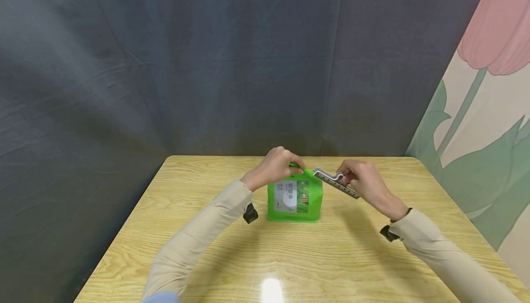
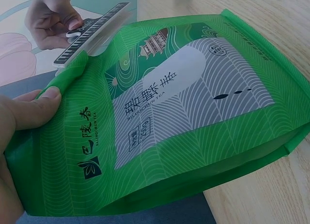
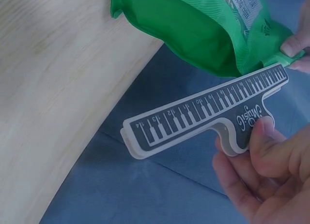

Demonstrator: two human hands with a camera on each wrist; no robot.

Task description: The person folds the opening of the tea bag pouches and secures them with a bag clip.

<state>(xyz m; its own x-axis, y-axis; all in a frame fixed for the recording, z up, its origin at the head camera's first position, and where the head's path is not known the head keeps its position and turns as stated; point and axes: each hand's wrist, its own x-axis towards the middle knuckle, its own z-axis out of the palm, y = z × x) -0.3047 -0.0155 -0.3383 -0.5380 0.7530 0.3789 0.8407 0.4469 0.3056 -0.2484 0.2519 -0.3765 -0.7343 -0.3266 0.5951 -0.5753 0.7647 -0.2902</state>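
A green tea bag with a grey and green label stands on the wooden table. My left hand pinches its folded top edge between thumb and fingers. In my right hand I hold a long music clip by its handles, which bear the word "Music". Piano keys and ruler numbers run along the clip's dark face. The clip slants, with its far end at the top corner of the tea bag close to my left thumb. Whether its jaws bite on the bag there, I cannot tell.
The wooden table stretches under both arms. Behind it hangs a dark blue curtain. At the right is a wall painted with pink tulips and green leaves.
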